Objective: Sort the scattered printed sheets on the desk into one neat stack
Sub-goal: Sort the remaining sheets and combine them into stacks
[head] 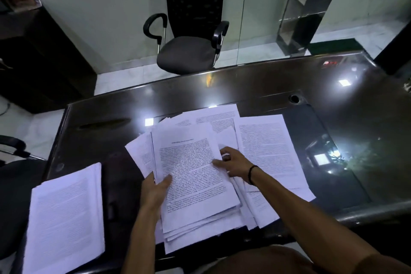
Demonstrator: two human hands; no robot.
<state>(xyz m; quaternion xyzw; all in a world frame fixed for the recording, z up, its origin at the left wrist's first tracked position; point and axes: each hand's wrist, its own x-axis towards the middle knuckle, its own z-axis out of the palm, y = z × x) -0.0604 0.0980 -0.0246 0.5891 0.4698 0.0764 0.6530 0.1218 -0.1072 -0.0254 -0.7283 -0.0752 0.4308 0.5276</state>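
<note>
Two lots of paper on the worktop [333, 100]: loose sheets [193, 176] in the middle, left hand [155, 187] gripping their left edge, right hand [233, 164] pinching the right edge, tidier stack [66, 218] lying apart at left.

Squared white paper stack [66, 211] near-left on glossy dark desk [244, 87]; scattered white printed sheets [266, 151] centre; black mesh chair [189, 53] behind far edge.

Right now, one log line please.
left hand grips top sheets | right hand holds their right edge | side stack left on desk | pile scattered
</note>
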